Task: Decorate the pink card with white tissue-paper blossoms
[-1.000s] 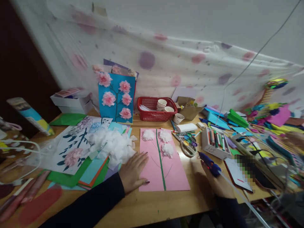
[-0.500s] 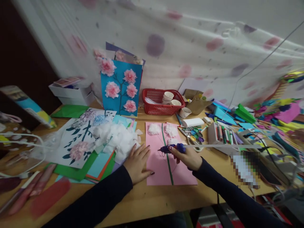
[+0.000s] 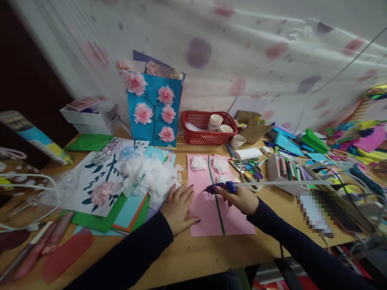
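Note:
A blue hot glue gun (image 3: 223, 187) is in my right hand (image 3: 243, 198), a long glue stick poking out of its back to the right. Its nozzle points left, over the pink sheet of paper (image 3: 202, 219). Down that sheet runs a green stem strip (image 3: 218, 209), with white tissue flowers (image 3: 198, 163) on both sides near the top and thin pencil lines below. My left hand (image 3: 179, 207) lies flat with fingers spread at the sheet's left edge. Beside its fingertips is a heap of white tissue pieces (image 3: 151, 177).
Behind stand a blue flower picture (image 3: 139, 131) and a red basket (image 3: 205, 139) with paper cups. Scissors (image 3: 237, 167), a box of markers (image 3: 273, 169) and cables are at the right. Coloured sheets (image 3: 90, 217), another flower picture (image 3: 87, 181) and pens lie at the left.
The view has shifted slightly. Both hands keep nearly the same place over the pink sheet, and the glue gun stays in my right hand.

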Motion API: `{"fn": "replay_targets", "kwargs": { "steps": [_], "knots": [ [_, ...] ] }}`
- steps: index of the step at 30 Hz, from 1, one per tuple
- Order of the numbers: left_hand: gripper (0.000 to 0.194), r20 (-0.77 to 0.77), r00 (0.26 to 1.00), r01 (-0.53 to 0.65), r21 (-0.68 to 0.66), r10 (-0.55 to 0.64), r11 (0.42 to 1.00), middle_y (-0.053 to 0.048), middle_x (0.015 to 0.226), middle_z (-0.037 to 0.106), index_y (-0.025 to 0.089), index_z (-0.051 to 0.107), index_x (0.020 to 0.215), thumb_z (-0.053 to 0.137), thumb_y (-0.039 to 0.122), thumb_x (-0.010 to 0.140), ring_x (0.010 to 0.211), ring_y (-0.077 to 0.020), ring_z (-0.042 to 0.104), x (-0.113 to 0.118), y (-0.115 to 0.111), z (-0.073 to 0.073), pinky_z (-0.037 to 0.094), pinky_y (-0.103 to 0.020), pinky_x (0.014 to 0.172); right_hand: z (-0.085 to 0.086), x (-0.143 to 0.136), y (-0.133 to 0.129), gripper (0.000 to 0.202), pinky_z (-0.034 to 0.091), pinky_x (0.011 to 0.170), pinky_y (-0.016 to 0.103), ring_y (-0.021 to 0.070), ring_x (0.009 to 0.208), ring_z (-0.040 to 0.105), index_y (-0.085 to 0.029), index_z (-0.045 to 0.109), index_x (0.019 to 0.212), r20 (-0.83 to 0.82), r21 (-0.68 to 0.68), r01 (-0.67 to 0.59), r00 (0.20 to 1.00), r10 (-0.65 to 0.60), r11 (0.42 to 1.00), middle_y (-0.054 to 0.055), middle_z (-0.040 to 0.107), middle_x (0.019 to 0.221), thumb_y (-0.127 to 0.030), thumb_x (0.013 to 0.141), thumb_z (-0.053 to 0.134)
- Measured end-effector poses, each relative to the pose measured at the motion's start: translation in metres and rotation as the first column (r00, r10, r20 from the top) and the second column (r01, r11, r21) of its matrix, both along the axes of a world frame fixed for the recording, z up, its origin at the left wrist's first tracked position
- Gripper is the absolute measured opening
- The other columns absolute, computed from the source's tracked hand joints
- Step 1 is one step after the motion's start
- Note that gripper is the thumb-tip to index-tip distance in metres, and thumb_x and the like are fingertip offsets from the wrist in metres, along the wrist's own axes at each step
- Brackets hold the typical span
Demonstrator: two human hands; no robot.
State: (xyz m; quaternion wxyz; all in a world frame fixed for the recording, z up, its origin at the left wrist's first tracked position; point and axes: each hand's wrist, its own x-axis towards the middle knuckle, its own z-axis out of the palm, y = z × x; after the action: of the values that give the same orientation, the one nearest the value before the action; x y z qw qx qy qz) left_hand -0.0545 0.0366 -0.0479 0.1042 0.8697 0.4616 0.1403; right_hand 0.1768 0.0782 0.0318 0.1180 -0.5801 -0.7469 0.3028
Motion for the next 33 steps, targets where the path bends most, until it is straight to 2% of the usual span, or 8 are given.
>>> {"fn": "replay_targets", "kwargs": {
  "steps": [3,9,14,20,25,30,33],
  "knots": [
    [0.075,-0.002,1.000,-0.003,-0.001,0.003,1.000,-0.008,0.143,0.038,0.018,0.038,0.135,0.035,0.067,0.079,0.130,-0.0298,0.029,0.0003,-0.0003,0.0012,0.013,-0.051,0.108,0.0003,0.0005,0.0001,0.050,0.039,0.047,0.026,0.0136,0.042,0.051,-0.019,0.053,0.053,0.026,0.049,0.017,1.000,-0.018,0.999,-0.002,0.049,0.039,-0.059,0.082,0.044],
    [0.075,0.003,1.000,-0.008,-0.007,0.008,1.000,-0.008,0.143,0.037,0.018,0.038,0.135,0.037,0.068,0.078,0.129,-0.0303,0.030,0.0008,-0.0004,0.0005,0.014,-0.052,0.108,0.0042,0.0007,-0.0012,0.050,0.042,0.053,0.025,0.0142,0.048,0.057,-0.018,0.056,0.054,-0.013,0.013,-0.024,1.000,0.024,1.000,0.001,0.060,0.049,-0.057,0.083,0.043],
    [0.074,0.002,1.000,-0.006,0.005,0.006,1.000,-0.008,0.143,0.037,0.018,0.038,0.135,0.037,0.067,0.079,0.129,-0.0303,0.031,0.0005,-0.0006,-0.0003,0.016,-0.052,0.107,0.0055,-0.0018,-0.0013,0.049,0.038,0.047,0.026,0.0145,0.044,0.051,-0.020,0.056,0.053,0.048,0.087,0.013,0.999,-0.018,0.996,-0.001,0.050,0.039,-0.058,0.082,0.044],
    [0.074,0.002,1.000,-0.005,-0.024,0.005,1.000,-0.008,0.143,0.037,0.017,0.038,0.134,0.036,0.067,0.079,0.129,-0.0301,0.030,0.0004,-0.0007,0.0014,0.016,-0.052,0.107,0.0016,0.0018,-0.0005,0.052,0.041,0.052,0.025,0.0144,0.048,0.057,-0.018,0.059,0.056,0.025,0.044,-0.019,1.000,0.018,0.999,0.001,0.059,0.047,-0.058,0.084,0.041],
    [0.073,0.004,1.000,-0.011,0.001,0.011,1.000,-0.008,0.142,0.038,0.018,0.038,0.135,0.036,0.066,0.080,0.129,-0.0296,0.030,0.0008,-0.0021,0.0030,0.015,-0.051,0.107,0.0031,0.0007,-0.0017,0.051,0.038,0.049,0.026,0.0148,0.044,0.052,-0.020,0.056,0.052,0.092,0.110,0.011,0.996,-0.021,0.994,-0.001,0.049,0.038,-0.060,0.081,0.043],
    [0.074,-0.005,1.000,-0.012,0.002,0.012,1.000,-0.008,0.142,0.037,0.018,0.037,0.135,0.035,0.067,0.080,0.128,-0.0299,0.030,0.0003,-0.0019,0.0012,0.016,-0.052,0.107,0.0035,0.0016,-0.0025,0.051,0.040,0.051,0.026,0.0153,0.046,0.056,-0.019,0.058,0.056,0.040,0.055,-0.015,0.999,0.013,0.998,0.001,0.058,0.046,-0.059,0.083,0.042],
    [0.074,-0.011,1.000,-0.008,0.006,0.008,1.000,-0.009,0.142,0.038,0.018,0.037,0.135,0.036,0.066,0.079,0.128,-0.0301,0.031,0.0003,-0.0013,0.0011,0.016,-0.051,0.107,0.0044,0.0012,-0.0033,0.051,0.038,0.048,0.026,0.0150,0.045,0.054,-0.019,0.058,0.055,0.050,0.076,-0.002,0.999,-0.002,0.997,0.001,0.056,0.043,-0.059,0.082,0.043]
  ]
}}
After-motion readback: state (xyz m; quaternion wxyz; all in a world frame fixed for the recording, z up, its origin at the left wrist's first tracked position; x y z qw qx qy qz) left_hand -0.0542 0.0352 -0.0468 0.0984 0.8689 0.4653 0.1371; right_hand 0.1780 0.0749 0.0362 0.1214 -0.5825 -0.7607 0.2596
